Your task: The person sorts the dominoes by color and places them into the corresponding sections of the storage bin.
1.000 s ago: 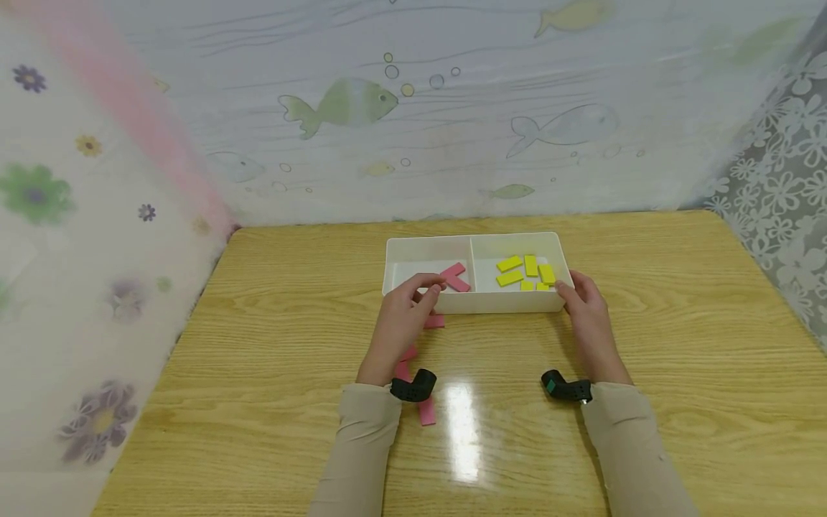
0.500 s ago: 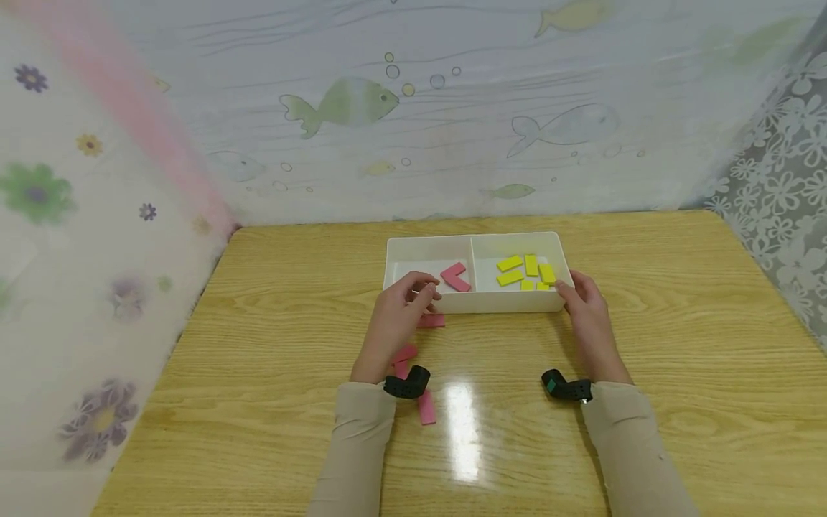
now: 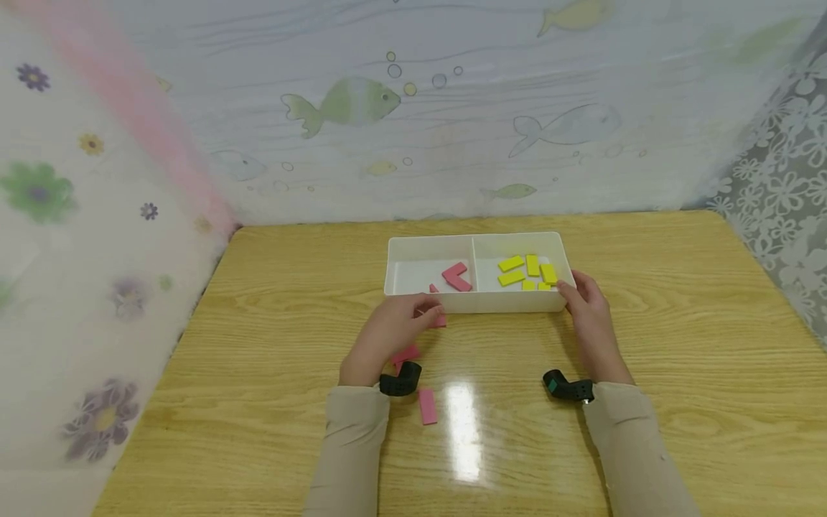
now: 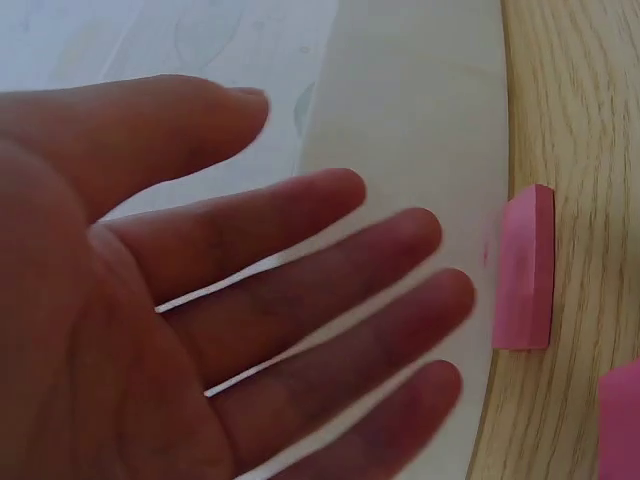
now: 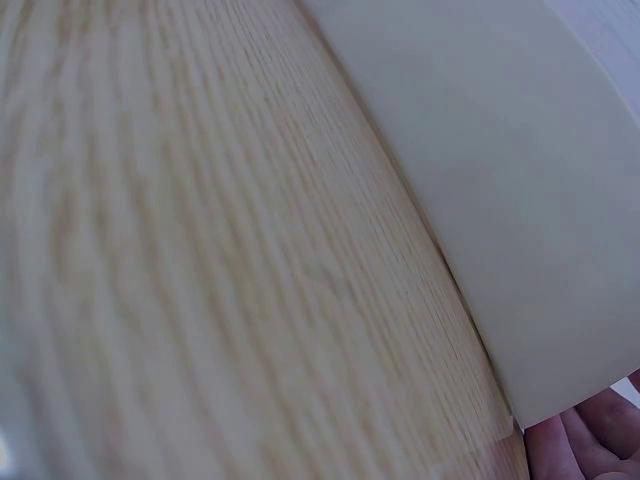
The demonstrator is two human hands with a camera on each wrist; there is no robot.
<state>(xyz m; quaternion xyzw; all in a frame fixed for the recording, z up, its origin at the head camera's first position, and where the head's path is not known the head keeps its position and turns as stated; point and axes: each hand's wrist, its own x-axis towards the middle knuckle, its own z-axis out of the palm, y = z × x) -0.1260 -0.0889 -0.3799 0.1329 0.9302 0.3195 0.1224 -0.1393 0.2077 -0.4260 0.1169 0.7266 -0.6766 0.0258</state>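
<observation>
A white two-compartment box [image 3: 510, 303] stands on the table. My right hand [image 3: 591, 316] grips its near right corner, thumb at the rim; the right wrist view catches only fingertips [image 5: 590, 440] beside the box's end. Just outside the front wall, my left hand [image 3: 390, 327] hovers with nothing in it, its fingers extended and spread in the left wrist view. A pink block [image 4: 524, 268] lies on the table by the wall near those fingertips. Inside the left compartment, pink blocks [image 3: 457, 276] sit by the divider, and a pink tip [image 3: 433, 289] shows behind the front wall.
Several yellow blocks [image 3: 512, 278] lie in the right compartment. More pink blocks are on the table: one [image 3: 406, 353] partly under the left wrist and another [image 3: 428, 407] nearer me. A patterned wall [image 3: 452, 158] rises behind the table's far edge.
My left hand has drawn back from over the left compartment toward me, uncovering a pink tip behind the front wall. The right hand keeps its grip on the corner.
</observation>
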